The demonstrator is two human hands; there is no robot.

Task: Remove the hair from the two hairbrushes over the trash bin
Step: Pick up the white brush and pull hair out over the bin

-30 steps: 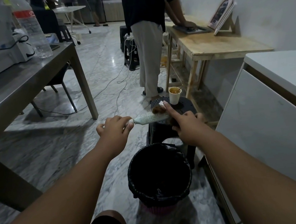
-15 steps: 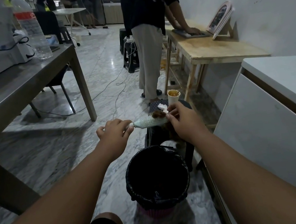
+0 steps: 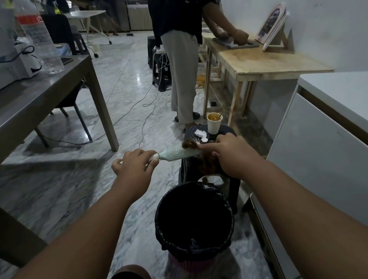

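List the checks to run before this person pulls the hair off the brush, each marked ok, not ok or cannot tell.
1. Left hand grips the brush handle: ok.
2. Right hand pinches the hair at the brush tip: ok.
3. Hair directly above the bin: cannot tell; it looks beyond the far rim.
4. Bin open and lined: ok.
5. Second brush within reach: cannot tell; none in view.

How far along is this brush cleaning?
Looks early. The left hand holds the pale hairbrush by its handle; the right hand pinches brown hair at its tip. The trash bin is too dark to show dropped hair. No second brush is in view.
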